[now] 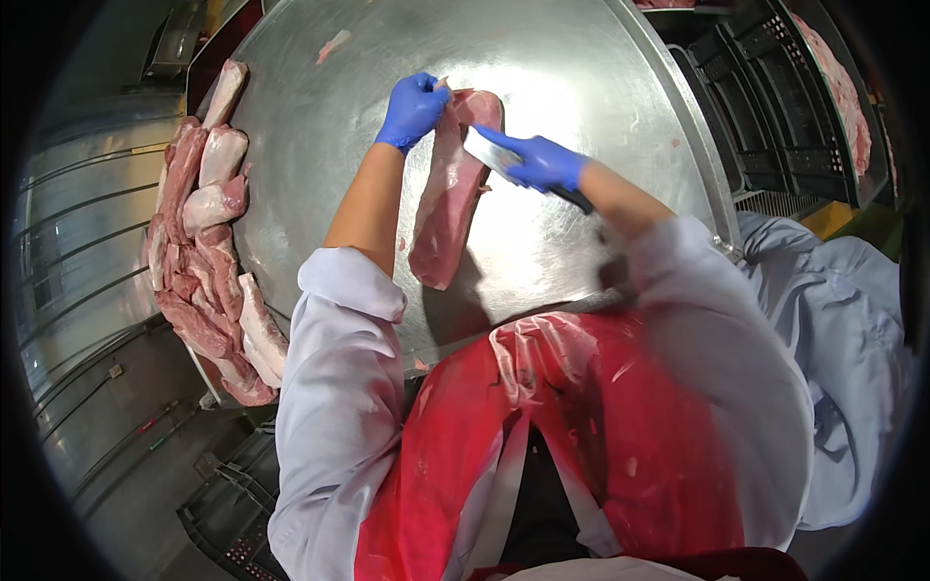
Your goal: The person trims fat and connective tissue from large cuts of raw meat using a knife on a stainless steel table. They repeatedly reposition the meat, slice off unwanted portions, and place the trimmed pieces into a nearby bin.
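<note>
A long piece of pink meat (450, 208) lies lengthwise on the steel table in front of me. At its far end is my left hand (412, 109), in a blue glove, with fingers closed in a pinch on a pale strip of the meat (442, 84). My right hand (545, 163), also gloved in blue, grips a knife (489, 153). The knife's pale, shiny blade points left and reaches the meat's right side near the far end. Its dark handle sticks out below my fist.
Many meat pieces (208, 261) are heaped along the left edge of the steel table (339, 145). A small scrap (334, 45) lies at the far left. Black crates (746, 87) stand at the right, one with meat. Another crate (232, 504) is low left. Pale cloth (833, 358) is at right.
</note>
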Tool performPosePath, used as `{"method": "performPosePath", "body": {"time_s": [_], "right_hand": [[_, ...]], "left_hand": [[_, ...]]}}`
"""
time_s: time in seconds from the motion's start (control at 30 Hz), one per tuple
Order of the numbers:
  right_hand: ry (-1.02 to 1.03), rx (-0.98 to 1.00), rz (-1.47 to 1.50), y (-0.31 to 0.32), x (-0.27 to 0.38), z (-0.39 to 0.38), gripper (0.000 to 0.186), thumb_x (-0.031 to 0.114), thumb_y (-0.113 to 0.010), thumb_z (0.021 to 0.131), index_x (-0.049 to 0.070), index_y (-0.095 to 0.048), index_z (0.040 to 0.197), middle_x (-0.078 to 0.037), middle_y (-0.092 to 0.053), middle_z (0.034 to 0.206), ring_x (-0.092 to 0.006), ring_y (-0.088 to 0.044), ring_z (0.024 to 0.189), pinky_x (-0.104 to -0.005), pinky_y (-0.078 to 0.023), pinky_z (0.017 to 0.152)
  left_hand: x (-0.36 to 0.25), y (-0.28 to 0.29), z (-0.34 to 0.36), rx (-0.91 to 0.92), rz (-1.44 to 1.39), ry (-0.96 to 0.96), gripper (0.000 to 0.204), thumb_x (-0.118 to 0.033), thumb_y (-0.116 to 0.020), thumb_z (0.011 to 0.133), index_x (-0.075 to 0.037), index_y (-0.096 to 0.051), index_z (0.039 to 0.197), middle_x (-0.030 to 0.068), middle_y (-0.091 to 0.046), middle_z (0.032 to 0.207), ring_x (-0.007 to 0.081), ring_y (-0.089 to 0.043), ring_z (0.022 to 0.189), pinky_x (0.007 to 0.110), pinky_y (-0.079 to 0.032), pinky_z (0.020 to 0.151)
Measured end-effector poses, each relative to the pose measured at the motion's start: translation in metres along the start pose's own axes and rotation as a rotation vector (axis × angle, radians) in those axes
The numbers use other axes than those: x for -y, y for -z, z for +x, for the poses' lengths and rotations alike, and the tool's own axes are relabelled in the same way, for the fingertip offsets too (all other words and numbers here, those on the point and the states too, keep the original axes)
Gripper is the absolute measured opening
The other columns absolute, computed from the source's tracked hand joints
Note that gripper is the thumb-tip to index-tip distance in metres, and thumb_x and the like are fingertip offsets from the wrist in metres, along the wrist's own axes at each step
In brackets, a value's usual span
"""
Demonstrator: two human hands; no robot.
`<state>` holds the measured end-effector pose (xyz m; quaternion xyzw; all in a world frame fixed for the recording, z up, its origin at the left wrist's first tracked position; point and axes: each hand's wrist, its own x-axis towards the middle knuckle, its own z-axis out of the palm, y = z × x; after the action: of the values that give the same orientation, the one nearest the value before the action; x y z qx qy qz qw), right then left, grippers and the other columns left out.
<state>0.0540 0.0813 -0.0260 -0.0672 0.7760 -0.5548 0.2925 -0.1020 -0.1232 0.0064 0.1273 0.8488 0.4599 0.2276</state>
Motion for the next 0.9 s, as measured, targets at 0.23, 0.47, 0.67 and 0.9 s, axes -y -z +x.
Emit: {"method": "performPosePath", "body": {"time_s": [0.23,0.47,0.67,0.9], "right_hand": [[-0.033,0.032,0.006,0.005,-0.01,0.044,0.075,0.016,-0.051,0.094,0.034,-0.021,0.16,-0.005,-0.061,0.071,-0.0136,-0.057,0.052,-0.0288,-0.053,0.055],[-0.07,0.248,0.128,0.024,-0.012,-0.042,0.083,0.01,-0.052,0.089,0.034,-0.017,0.161,-0.005,-0.06,0.068,-0.0117,-0.056,0.05,-0.0264,-0.05,0.049],[-0.003,0.182,-0.069,0.007,0.037,0.016,0.074,0.011,-0.051,0.093,0.027,-0.024,0.16,-0.006,-0.063,0.074,-0.0113,-0.056,0.051,-0.0257,-0.051,0.05],[0.052,0.268,-0.159,0.008,0.014,-0.003,0.076,0.017,-0.047,0.091,0.03,-0.018,0.161,-0.006,-0.058,0.07,-0.0142,-0.057,0.054,-0.0307,-0.053,0.056]], "left_hand": [[-0.025,-0.017,-0.002,0.115,0.087,-0.154,0.023,-0.02,-0.067,0.089,0.0,-0.066,0.08,0.0056,-0.066,0.071,0.0127,-0.059,0.067,0.031,-0.049,0.062],[-0.018,0.013,-0.012,0.012,-0.188,0.01,0.018,-0.02,-0.066,0.092,-0.003,-0.069,0.086,0.0016,-0.065,0.079,0.0087,-0.057,0.073,0.026,-0.047,0.068],[-0.006,0.011,-0.014,0.04,-0.168,-0.027,0.016,-0.018,-0.068,0.091,-0.003,-0.067,0.095,0.0007,-0.063,0.081,0.0096,-0.057,0.072,0.025,-0.046,0.067],[-0.03,0.013,-0.038,0.021,-0.336,-0.047,0.015,-0.018,-0.068,0.09,-0.003,-0.069,0.093,0.001,-0.063,0.079,0.0096,-0.056,0.07,0.024,-0.046,0.067]]}}
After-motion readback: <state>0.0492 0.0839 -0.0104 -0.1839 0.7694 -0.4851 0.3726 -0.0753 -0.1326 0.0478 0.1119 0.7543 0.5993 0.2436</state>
